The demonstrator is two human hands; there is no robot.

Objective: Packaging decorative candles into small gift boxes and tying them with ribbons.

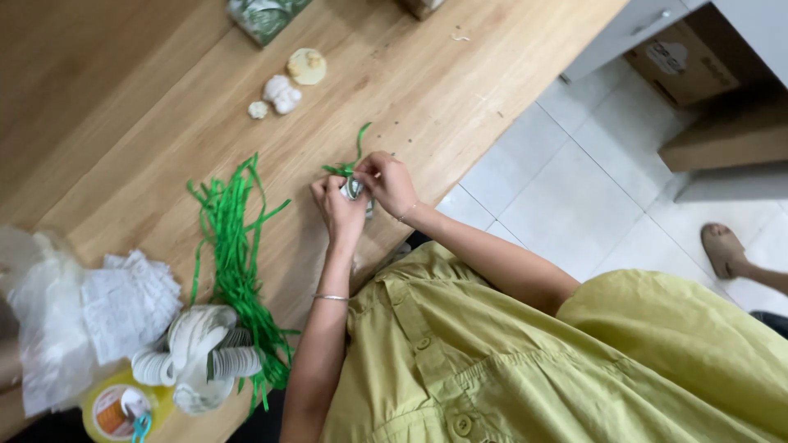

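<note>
Green ribbon (pixel 355 156) pinched by both hands over a small white bundle (pixel 354 189), centre of the frame, above the desk (pixel 123 123) edge.
Left hand (pixel 341 210) clenches the bundle; right hand (pixel 389 182) grips the ribbon at the knot. The thin strip could slip free, or the bundle drop past the edge onto the tiled floor (pixel 566 180).

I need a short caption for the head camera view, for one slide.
Both hands, left hand and right hand, hold a small white piece with green ribbon over a wooden table.
</note>
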